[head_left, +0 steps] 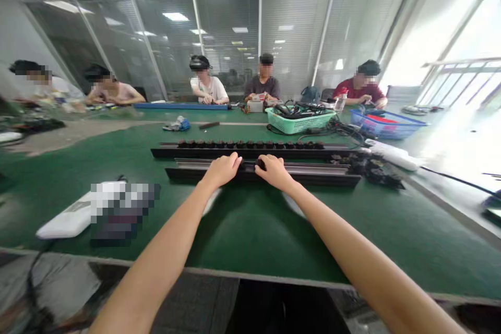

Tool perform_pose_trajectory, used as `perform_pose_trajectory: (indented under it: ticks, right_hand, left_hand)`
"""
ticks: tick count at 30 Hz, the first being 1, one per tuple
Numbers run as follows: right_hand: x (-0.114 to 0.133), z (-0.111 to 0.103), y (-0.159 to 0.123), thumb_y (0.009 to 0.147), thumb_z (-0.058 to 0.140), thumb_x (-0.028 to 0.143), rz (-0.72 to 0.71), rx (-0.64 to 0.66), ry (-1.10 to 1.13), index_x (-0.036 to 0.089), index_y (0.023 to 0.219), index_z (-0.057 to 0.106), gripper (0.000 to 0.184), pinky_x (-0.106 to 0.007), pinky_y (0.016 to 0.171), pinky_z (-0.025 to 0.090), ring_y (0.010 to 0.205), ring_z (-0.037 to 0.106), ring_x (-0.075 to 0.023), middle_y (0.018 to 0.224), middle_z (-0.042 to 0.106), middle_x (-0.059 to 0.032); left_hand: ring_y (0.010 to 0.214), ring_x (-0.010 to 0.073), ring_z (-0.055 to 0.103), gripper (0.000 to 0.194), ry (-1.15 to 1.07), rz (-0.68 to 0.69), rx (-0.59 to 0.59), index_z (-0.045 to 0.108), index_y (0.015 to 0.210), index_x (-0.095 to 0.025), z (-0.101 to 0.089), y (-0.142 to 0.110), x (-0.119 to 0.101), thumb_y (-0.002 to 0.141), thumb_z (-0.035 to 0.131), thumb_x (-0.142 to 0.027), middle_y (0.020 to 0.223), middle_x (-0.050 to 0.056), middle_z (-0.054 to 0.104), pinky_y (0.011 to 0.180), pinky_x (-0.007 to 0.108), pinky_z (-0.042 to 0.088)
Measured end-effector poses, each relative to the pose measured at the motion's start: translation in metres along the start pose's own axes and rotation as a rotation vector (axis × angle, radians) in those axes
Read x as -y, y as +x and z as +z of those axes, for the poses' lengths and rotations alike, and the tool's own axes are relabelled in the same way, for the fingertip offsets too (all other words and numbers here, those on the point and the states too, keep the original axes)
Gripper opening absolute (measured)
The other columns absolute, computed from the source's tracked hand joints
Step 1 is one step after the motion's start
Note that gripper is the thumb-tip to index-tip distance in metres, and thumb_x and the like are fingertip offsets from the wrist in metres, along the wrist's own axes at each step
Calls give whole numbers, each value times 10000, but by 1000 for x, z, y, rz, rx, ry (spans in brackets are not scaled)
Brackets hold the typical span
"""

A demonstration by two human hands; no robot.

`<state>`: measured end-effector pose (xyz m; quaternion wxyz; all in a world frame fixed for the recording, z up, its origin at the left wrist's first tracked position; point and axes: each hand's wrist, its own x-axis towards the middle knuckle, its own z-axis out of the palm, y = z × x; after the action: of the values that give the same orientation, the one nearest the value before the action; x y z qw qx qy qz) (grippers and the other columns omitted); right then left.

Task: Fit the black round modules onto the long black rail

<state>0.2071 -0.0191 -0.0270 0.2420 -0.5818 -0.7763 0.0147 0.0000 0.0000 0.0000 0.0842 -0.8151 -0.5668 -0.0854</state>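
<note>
A long black rail with a silvery channel lies across the green table in front of me. My left hand is closed at its middle, fingers curled over the channel. Just to the right, my right hand is closed too, thumb and fingers bent toward the left one. Between them shows a small black part seated at the channel, which both hands appear to grip; its exact shape is partly hidden by my fingers. Behind lies a second black rail, bearing a row of several small dark round parts.
Dark crumpled pieces lie by the rails' right end. A green basket of cables and a blue basket stand farther back. At left are a white device and a dark blurred object. Several people sit opposite.
</note>
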Motion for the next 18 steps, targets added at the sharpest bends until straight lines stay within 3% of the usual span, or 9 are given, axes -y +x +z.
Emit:
perform_pose_trajectory:
  ticks: [11, 18]
  right_hand:
    - [2, 3, 2, 1043, 625, 433, 76, -17, 70, 172, 1214, 634, 312, -384, 949, 357, 1100, 661, -267, 1176, 747, -119]
    - [7, 7, 2, 1055, 595, 391, 78, -64, 50, 175, 1179, 644, 254, -372, 946, 341, 1085, 661, -257, 1152, 754, -103]
  left_hand:
    - [1064, 364, 779, 415, -26, 6, 1, 619, 1184, -208, -10, -5, -2, 1145, 260, -412, 1071, 159, 801, 864, 402, 559]
    - [1039, 364, 781, 407, -33, 13, 1, 616, 1166, -210, -10, -5, 2, 1145, 265, -415, 1050, 153, 800, 846, 396, 557]
